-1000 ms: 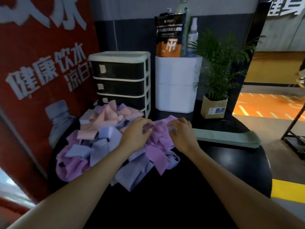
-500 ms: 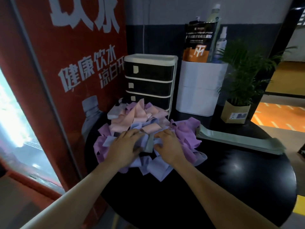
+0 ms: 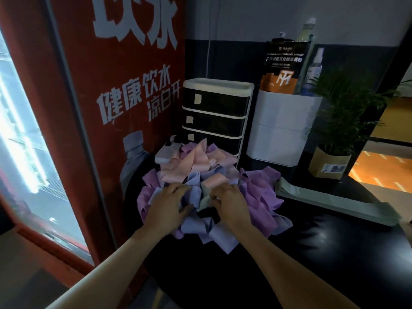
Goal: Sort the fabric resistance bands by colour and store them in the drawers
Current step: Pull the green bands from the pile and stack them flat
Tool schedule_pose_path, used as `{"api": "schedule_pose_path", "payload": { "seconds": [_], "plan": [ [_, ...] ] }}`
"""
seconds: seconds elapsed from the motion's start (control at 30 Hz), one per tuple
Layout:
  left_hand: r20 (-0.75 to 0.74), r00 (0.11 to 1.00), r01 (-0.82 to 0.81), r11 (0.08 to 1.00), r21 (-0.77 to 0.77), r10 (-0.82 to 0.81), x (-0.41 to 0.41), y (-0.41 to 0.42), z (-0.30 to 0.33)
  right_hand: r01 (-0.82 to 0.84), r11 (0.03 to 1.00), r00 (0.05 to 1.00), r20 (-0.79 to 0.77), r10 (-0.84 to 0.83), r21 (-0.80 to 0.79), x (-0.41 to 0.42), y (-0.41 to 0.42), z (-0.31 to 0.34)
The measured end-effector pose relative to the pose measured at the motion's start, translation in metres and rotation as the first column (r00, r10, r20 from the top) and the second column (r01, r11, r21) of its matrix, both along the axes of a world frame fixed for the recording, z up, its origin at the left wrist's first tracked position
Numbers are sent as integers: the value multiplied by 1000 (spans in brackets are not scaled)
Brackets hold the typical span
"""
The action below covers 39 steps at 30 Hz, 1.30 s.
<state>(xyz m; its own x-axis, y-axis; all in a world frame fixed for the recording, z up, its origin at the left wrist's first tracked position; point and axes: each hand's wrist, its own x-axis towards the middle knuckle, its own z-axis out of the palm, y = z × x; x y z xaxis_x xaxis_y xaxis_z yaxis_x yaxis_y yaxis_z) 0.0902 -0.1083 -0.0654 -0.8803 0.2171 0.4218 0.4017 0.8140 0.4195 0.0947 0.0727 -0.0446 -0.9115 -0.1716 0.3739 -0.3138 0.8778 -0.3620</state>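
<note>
A round black table [image 3: 334,253] fills the lower right of the frame, pushed against a red vending machine with white lettering [image 3: 124,103] on the left and a grey-and-black wall behind. At the centre of the frame lies a tangled heap of fabric resistance bands in purple, lilac-blue and peach-pink [image 3: 200,172]. Both hands rest on the near side of this heap. The left hand [image 3: 166,205] lies palm down with fingers spread over lilac-blue and purple bands. The right hand [image 3: 229,201], just beside it, has its fingers bent into the pile, touching a pale grey-green band [image 3: 206,200] that shows between the two hands; whether it pinches that band cannot be told. Behind the heap, touching its far edge, stands a white-framed three-drawer cabinet with dark drawers [image 3: 217,112], all closed. To the right of the heap, a flat stack of pale green bands [image 3: 334,202] lies on the table. Further back stand a white bin [image 3: 283,128] and a potted green plant [image 3: 336,121].
</note>
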Motion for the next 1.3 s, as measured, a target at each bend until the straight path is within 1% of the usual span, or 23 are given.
{"api": "schedule_pose_path", "payload": {
  "seconds": [0.1, 0.17, 0.27, 0.33, 0.43, 0.6, 0.67, 0.73, 0.8, 0.87, 0.93, 1.0, 1.07, 1.13, 1.2, 1.27, 1.3],
  "plan": [
    [16, 1000, -11, 997, 77, 10, -1, 0, 6, -29, 988, 994, -112, 12, -153, -7, 13, 21],
    [28, 1000, -8, 995, 96, 5, 0, 3, 12, -17, 963, 990, -139, -21, -271, -9, 21, 38],
    [30, 999, 22, 998, 65, -24, -1, 9, 18, -35, 883, 988, -152, -41, -469, -8, 29, 64],
    [40, 999, 34, 999, 30, -35, -2, 12, 20, -55, 834, 987, -155, -37, -549, -10, 34, 77],
    [52, 998, 31, 999, 30, -33, -3, 16, 23, -86, 803, 976, -211, -51, -590, -12, 43, 92],
    [80, 995, 52, 992, 114, -61, -2, 29, 34, -147, 736, 940, -324, -103, -660, -6, 57, 122],
    [24, 997, 68, 982, 175, -73, 0, 39, 45, -161, 684, 930, -341, -136, -711, -2, 63, 134],
    [-51, 995, 99, 970, 224, -90, 1, 52, 57, -169, 655, 922, -353, -158, -736, 1, 71, 144],
    [-113, 984, 166, 943, 287, -138, 3, 72, 72, -171, 654, 924, -350, -153, -737, 3, 77, 148],
    [-188, 964, 250, 888, 385, -190, 9, 96, 89, -165, 655, 933, -332, -139, -737, 6, 80, 148],
    [-264, 943, 301, 863, 406, -204, 16, 118, 106, -164, 653, 936, -326, -134, -739, 10, 82, 148],
    [-292, 943, 266, 888, 374, -160, 16, 133, 116, -171, 643, 936, -327, -131, -747, 15, 86, 152],
    [-326, 941, 216, 896, 387, -86, 11, 138, 126, -194, 635, 932, -343, -119, -748, 21, 91, 160],
    [-358, 930, 254, 857, 449, -88, 8, 138, 137, -231, 634, 918, -382, -110, -738, 27, 99, 168],
    [-373, 914, 343, 799, 494, -162, 8, 133, 150, -259, 633, 906, -410, -102, -730, 30, 109, 175],
    [-323, 920, 378, 727, 573, -224, 11, 127, 163, -264, 658, 903, -421, -90, -705, 31, 119, 178],
    [-278, 931, 362, 692, 625, -236, 12, 124, 168, -256, 688, 904, -421, -80, -679, 31, 124, 178]
  ]
}}
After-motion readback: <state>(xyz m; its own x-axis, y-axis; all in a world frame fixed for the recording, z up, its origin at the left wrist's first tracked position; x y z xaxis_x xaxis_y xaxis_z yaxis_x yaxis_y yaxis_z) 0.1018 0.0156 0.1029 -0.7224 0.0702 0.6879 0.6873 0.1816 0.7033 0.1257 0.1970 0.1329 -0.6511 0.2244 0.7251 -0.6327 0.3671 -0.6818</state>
